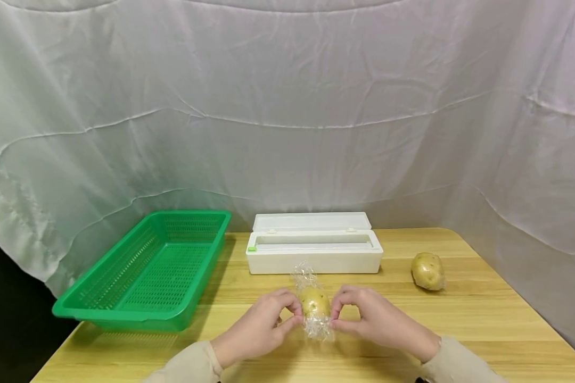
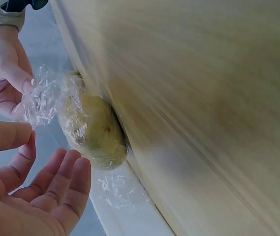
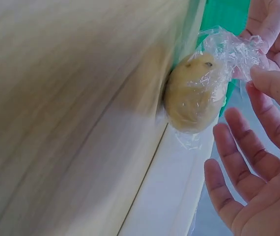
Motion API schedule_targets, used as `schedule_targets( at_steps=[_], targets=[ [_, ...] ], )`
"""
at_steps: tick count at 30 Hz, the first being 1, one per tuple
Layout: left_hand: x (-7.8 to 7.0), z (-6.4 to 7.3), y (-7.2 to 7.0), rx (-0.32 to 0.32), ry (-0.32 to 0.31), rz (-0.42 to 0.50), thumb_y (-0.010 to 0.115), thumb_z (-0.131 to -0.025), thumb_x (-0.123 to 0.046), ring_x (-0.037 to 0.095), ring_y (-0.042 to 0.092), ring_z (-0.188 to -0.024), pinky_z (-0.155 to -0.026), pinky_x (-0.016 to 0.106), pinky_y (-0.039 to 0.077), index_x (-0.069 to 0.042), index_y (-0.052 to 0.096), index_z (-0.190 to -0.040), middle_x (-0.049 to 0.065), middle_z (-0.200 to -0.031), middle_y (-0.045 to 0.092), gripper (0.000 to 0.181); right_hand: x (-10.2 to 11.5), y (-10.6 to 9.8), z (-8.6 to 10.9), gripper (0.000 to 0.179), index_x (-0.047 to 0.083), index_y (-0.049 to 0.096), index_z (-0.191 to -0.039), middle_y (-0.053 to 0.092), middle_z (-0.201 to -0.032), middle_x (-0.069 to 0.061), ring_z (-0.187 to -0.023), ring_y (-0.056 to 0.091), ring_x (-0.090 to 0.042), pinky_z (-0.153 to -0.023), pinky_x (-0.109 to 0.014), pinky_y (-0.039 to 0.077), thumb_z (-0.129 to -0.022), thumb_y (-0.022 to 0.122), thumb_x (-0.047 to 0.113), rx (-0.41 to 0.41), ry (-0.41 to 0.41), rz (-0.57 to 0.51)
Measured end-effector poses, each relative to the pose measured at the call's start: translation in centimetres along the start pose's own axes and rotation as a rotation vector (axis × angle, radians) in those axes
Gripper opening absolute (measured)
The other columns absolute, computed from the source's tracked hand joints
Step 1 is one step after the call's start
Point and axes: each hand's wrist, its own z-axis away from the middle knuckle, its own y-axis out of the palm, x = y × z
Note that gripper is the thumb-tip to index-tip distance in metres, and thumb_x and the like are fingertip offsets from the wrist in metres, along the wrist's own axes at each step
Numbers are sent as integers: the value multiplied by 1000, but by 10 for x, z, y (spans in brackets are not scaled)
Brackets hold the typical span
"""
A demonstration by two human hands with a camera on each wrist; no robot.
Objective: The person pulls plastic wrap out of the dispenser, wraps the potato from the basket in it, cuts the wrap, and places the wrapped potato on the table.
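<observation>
A potato (image 1: 314, 301) wrapped in clear plastic film (image 1: 318, 328) rests on the wooden table between both hands. My left hand (image 1: 265, 323) pinches the near end of the film between thumb and forefinger, on the left side. Opposite it, my right hand (image 1: 378, 322) pinches the same crumpled end from the right. The left wrist view shows the film bunched between the two hands, beside the potato (image 2: 96, 130); the other left fingers stay loosely bent. Seen from the right wrist, the remaining right fingers spread away from the potato (image 3: 191, 98). More film sticks out past its far end.
A white film dispenser box (image 1: 314, 261) with its lid raised stands just behind the wrapped potato. To the left is a green perforated basket (image 1: 182, 298). Another potato (image 1: 428, 271), with film around it, lies on the right of the table (image 1: 498, 314). A grey curtain (image 1: 316, 159) hangs behind.
</observation>
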Motion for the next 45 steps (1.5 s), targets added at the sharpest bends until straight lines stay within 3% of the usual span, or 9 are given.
schedule_targets(
  at_steps=[5,8,17,26,35,45],
  targets=[
    [8,-9,-2,8,-37,91,71,-103,-14,10,67,-109,-81,20,58,-21,67,-92,1,-115,74,14,-4,0,-5,17,35,69,-85,80,-125,-2,-121,74,-31,-106,-60,55,-97,81,34,-24,33,22],
    [13,-14,-4,-1,-38,105,70,-104,-14,16,69,-114,-82,21,58,-19,68,-91,5,-120,76,14,-7,-1,-9,18,34,68,-84,79,-127,-6,-124,73,-37,-108,-65,52,-98,79,38,-16,64,-1],
    [22,-22,-5,-6,-81,134,67,-106,-18,18,70,-114,-86,24,58,-19,67,-97,2,-119,78,9,-19,-4,-17,17,30,72,-85,80,-125,-9,-125,71,-43,-110,-70,48,-98,79,39,9,123,-102],
    [25,-30,-6,-20,-106,121,66,-107,-17,18,70,-112,-89,23,58,-19,67,-97,-1,-115,77,10,-28,-4,-27,21,28,72,-84,80,-124,-9,-128,69,-44,-111,-69,48,-97,78,43,16,168,-113],
    [30,-39,-1,-53,-98,100,67,-105,-13,21,72,-111,-90,25,60,-16,67,-96,1,-112,78,10,-32,-1,-35,12,28,78,-93,81,-104,15,-110,76,-16,-104,-50,57,-99,76,39,29,155,-105],
    [32,-49,1,-66,-104,91,69,-102,-8,14,71,-101,-87,21,59,-12,69,-96,0,-103,76,7,-39,1,-46,14,19,77,-92,79,-90,12,-95,74,-6,-95,-39,59,-98,79,32,21,177,-141]
  ],
)
